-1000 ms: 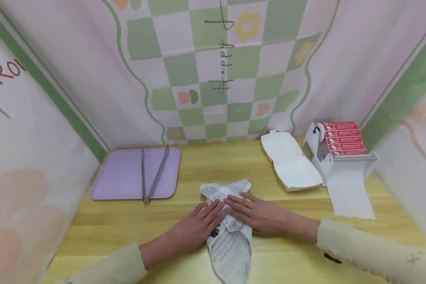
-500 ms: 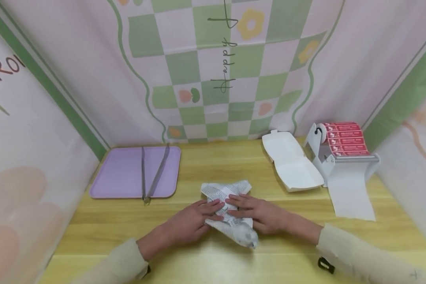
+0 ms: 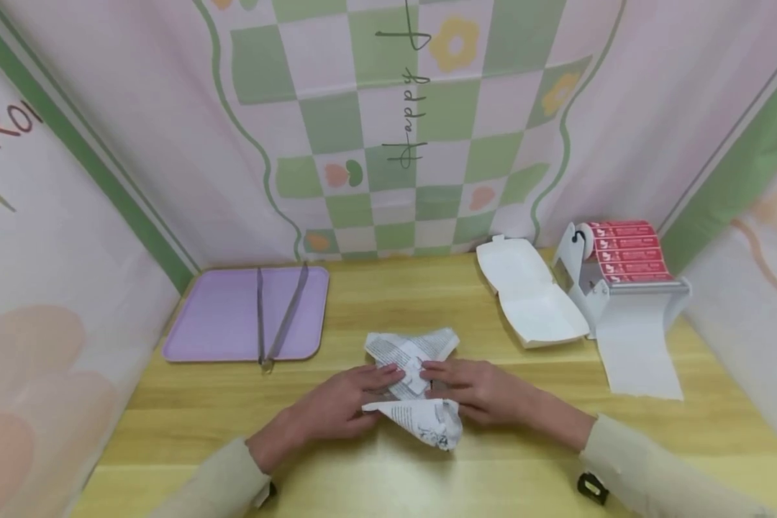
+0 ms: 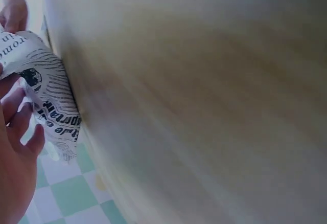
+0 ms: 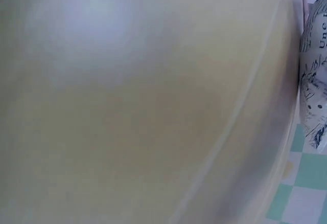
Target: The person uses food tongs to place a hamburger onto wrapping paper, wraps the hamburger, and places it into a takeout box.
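Note:
A sheet of newsprint-patterned wrapping paper (image 3: 401, 349) lies folded into a bundle at the middle of the wooden table; whatever is inside is hidden. Its near end is bent up toward the middle, forming a crumpled flap (image 3: 427, 423). My left hand (image 3: 343, 403) grips the bundle's left side, fingertips on top of the folds. From the right, my right hand (image 3: 495, 392) holds the opposite side, fingers over the top and thumb side low by the flap. The left wrist view shows printed paper (image 4: 51, 86) against the left fingers. Only part of the paper (image 5: 314, 81) shows in the right wrist view.
A purple tray (image 3: 220, 316) with metal tongs (image 3: 288, 313) across it stands at the back left. Back right, an open white takeaway box (image 3: 534, 298) sits beside a label dispenser (image 3: 634, 288) holding a red sticker roll. Patterned cloth walls enclose the table.
The paper's long near tail, flat toward the front edge at first, has been folded up and shortened into a flap against the bundle. Both hands have shifted slightly apart.

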The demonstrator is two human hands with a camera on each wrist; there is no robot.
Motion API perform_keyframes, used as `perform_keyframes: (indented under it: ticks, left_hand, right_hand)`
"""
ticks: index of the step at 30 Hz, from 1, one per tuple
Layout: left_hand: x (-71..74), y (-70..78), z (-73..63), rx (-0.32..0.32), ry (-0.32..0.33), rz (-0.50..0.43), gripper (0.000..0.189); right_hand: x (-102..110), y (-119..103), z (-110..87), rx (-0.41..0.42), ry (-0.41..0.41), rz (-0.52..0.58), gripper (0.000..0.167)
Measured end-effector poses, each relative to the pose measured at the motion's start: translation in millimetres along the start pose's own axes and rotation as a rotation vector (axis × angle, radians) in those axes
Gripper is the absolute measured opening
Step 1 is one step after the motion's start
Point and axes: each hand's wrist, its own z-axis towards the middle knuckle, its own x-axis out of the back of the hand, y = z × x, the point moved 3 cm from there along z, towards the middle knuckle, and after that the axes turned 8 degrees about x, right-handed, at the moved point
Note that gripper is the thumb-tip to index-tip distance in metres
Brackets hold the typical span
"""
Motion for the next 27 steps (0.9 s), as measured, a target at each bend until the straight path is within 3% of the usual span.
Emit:
perform_keyframes:
  ticks: [3,6,12,18,22,25,27]
  left_hand:
    - [-0.3,2.7,-2.1,-0.080,-0.005,0.162,0.045]
    - [-0.1,6.5,-3.1,-0.103,-0.028,0.256,0.049]
    - [2.8,13.8,0.5,-0.067,-0.090,0.321,0.068]
    - [6.1,19.3,5.3,-0.052,-0.157,0.400,0.072]
    - [7.7,20.7,8.0,-0.049,-0.167,0.424,0.070]
    - [9.4,21.2,9.2,-0.042,-0.177,0.433,0.069]
    - [12.1,21.2,9.4,-0.030,-0.181,0.438,0.069]
  right_hand:
    - [2.5,-4.3,-1.3,0.117,-0.060,-0.161,0.040]
    - [5.0,-9.5,0.2,0.158,-0.086,-0.230,0.039]
    - [14.4,-21.5,10.4,0.154,-0.104,-0.203,0.041]
    - [24.1,-38.2,16.6,0.162,-0.152,-0.168,0.041]
    - [31.4,-52.7,16.8,0.091,-0.108,-0.154,0.044]
    - [34.2,-69.4,25.0,-0.041,-0.049,-0.093,0.050]
    - [33.9,-79.3,34.1,-0.115,0.005,-0.065,0.037]
